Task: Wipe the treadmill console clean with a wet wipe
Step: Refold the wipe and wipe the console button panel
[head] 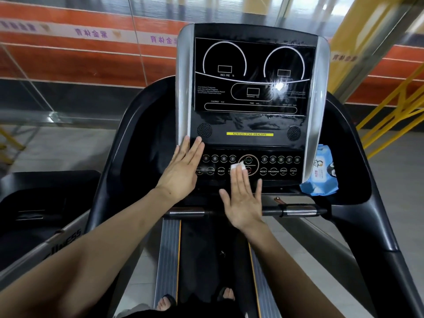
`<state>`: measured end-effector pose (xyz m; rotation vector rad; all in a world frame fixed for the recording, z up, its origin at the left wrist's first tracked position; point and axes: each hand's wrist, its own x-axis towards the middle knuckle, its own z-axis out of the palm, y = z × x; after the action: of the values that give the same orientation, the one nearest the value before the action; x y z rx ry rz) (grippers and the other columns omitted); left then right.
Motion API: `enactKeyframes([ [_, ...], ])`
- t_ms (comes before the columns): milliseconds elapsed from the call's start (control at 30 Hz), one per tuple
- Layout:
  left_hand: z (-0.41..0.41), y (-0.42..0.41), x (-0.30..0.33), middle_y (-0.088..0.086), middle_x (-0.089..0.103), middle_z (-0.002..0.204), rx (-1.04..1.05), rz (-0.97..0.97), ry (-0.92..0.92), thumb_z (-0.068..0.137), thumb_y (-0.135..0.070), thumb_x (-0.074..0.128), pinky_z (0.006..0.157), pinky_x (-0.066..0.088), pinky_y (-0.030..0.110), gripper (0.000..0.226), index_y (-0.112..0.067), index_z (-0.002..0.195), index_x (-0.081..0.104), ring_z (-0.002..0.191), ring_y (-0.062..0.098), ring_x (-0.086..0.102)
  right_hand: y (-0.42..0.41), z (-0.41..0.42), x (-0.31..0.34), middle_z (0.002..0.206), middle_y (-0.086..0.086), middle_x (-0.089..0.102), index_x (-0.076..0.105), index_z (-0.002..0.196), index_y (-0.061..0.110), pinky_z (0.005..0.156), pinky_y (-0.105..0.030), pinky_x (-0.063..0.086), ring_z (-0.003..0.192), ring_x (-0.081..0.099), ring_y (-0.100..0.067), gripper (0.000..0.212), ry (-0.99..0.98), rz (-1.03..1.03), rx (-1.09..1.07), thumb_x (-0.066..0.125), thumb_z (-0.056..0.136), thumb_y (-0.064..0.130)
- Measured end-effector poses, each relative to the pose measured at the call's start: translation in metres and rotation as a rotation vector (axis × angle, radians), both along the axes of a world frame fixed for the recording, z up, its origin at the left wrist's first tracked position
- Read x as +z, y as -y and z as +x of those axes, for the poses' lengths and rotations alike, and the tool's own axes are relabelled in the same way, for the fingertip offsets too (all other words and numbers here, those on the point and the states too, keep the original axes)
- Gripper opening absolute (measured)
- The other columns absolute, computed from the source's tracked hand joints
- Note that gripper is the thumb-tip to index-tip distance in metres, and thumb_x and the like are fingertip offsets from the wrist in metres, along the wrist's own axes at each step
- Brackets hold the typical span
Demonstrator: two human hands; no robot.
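The treadmill console (pixel 251 92) stands upright in front of me, black with grey side trims, its display streaked with wet marks. Below it runs the button panel (pixel 273 166) with a round START button. My right hand (pixel 243 198) lies flat on the panel, fingers stretched, pressing a small white wet wipe (pixel 237 167) onto the buttons just left of START. My left hand (pixel 182 171) rests flat and open against the console's lower left corner, fingers spread over the grey trim and the panel's left end.
A blue pack of wet wipes (pixel 321 173) sits in the right side tray. Metal grip bars (pixel 296 211) cross below the panel. The treadmill belt (pixel 213 244) runs under me. Another treadmill (pixel 41 203) stands to the left, yellow railings (pixel 394 104) to the right.
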<state>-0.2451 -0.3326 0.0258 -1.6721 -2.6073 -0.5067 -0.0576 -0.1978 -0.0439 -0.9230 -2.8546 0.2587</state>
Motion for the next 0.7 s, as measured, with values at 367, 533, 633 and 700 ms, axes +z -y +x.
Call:
enactKeyframes([
  [367,-0.015,0.035,-0.008,-0.001,-0.02,0.172,0.096,-0.071,-0.074,0.096,-0.012,0.046,0.131,-0.003,0.043,0.09,-0.017,0.162,-0.014,0.158,0.019,-0.02,0.03,-0.06,0.013,0.177,0.008,-0.015,-0.009,0.169,0.023,0.131,-0.057,-0.008,0.163,-0.015,-0.012,0.07,-0.044,0.059,0.193,0.02,0.112,0.053],
  [533,-0.025,0.04,-0.01,-0.007,-0.03,0.169,0.086,-0.158,-0.122,0.096,-0.014,0.042,0.129,-0.011,0.046,0.089,-0.02,0.162,-0.017,0.157,0.021,-0.024,-0.004,-0.03,0.011,0.176,0.005,-0.017,-0.009,0.168,0.022,0.131,-0.056,-0.008,0.161,-0.019,-0.012,0.071,-0.044,0.016,-0.061,0.015,0.109,0.054],
  [633,-0.027,0.041,-0.009,-0.009,-0.036,0.166,0.074,-0.207,-0.13,0.097,-0.015,0.041,0.129,-0.01,0.05,0.09,-0.022,0.161,-0.021,0.157,0.022,-0.024,0.024,-0.061,0.015,0.176,0.002,-0.019,-0.014,0.168,0.021,0.131,-0.054,-0.011,0.162,-0.02,-0.018,0.073,-0.095,-0.068,-0.032,0.02,0.111,0.051],
  [700,-0.029,0.042,-0.008,-0.008,-0.038,0.165,0.075,-0.232,-0.158,0.098,-0.016,0.04,0.129,-0.009,0.052,0.089,-0.022,0.161,-0.024,0.157,0.024,-0.024,0.044,-0.083,0.019,0.177,0.002,-0.014,-0.011,0.168,0.02,0.131,-0.054,-0.011,0.163,-0.017,-0.018,0.072,-0.076,-0.008,0.149,0.022,0.111,0.048],
])
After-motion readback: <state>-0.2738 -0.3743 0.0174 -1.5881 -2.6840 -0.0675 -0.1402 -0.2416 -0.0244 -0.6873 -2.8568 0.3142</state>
